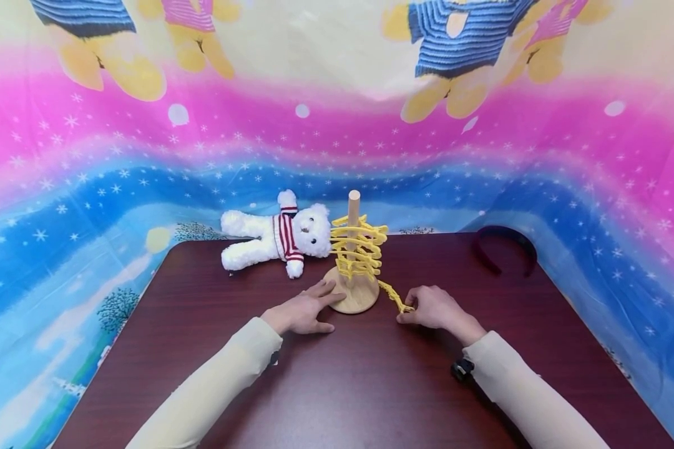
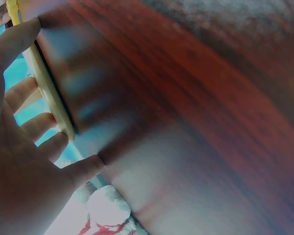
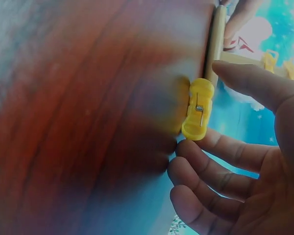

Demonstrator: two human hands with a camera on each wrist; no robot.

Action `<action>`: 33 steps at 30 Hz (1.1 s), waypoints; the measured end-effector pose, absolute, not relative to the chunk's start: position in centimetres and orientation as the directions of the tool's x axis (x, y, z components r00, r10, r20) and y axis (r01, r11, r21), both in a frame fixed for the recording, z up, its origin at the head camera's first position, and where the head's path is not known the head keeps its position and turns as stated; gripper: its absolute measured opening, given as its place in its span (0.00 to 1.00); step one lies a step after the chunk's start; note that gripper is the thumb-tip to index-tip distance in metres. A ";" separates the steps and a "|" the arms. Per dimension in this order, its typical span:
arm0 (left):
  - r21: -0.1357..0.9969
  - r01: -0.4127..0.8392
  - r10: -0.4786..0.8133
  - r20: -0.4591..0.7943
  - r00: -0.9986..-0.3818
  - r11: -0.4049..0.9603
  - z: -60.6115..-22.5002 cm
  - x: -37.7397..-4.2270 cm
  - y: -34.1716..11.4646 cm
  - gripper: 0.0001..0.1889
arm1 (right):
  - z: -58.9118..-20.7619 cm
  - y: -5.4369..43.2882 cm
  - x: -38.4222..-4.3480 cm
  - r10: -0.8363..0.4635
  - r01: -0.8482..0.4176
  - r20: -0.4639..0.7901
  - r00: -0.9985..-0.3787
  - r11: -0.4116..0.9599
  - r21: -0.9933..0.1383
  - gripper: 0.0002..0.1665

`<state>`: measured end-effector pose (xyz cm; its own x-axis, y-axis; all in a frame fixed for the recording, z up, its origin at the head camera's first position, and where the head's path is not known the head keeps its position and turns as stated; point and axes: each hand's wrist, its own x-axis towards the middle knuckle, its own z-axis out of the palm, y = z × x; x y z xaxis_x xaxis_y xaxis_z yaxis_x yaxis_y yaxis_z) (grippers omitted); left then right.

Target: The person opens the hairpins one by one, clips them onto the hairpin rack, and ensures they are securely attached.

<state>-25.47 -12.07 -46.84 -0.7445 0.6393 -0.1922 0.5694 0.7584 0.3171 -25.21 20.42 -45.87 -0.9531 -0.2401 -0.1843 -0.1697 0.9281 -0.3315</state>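
A pale wooden stand has a round base and an upright post. Yellow plastic loops surround the post, one above another. From the base a strip of yellow plastic clips trails over the table to the right. My right hand has thumb and fingers around the end clip; in the right wrist view this yellow clip shows a small metal spring. My left hand lies with spread fingers at the left edge of the base. In the left wrist view its fingers reach along the base rim.
A white teddy bear in a red-striped sweater lies left of the stand, its head close to the loops. A dark curved headband lies at the back right of the brown table. A patterned cloth hangs behind.
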 end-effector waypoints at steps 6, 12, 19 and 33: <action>0.319 0.573 0.643 -0.186 -0.743 0.755 -46.8 -25.4 -12.1 0.39 | -46.1 20.2 -25.3 -0.220 -0.162 -0.180 -0.959 0.943 -0.292 0.20; 0.323 0.576 0.645 -0.171 -0.744 0.751 -46.9 -25.4 -12.1 0.39 | -46.1 20.2 -25.5 -0.215 -0.164 -0.170 -0.962 0.949 -0.271 0.20; 0.333 0.579 0.650 -0.162 -0.742 0.744 -47.0 -25.5 -12.2 0.39 | -46.0 20.4 -25.6 -0.217 -0.171 -0.149 -0.965 0.947 -0.273 0.18; 0.345 0.592 0.667 -0.161 -0.727 0.729 -46.9 -25.6 -12.4 0.40 | -44.7 22.8 -26.2 -0.228 -0.205 -0.013 -0.973 0.897 -0.392 0.17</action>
<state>-25.57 -12.43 -46.86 -0.7273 0.6671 -0.1614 0.5916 0.7285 0.3454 -26.23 22.83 -44.68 -0.9735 -0.2285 -0.0132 -0.2051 0.8966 -0.3925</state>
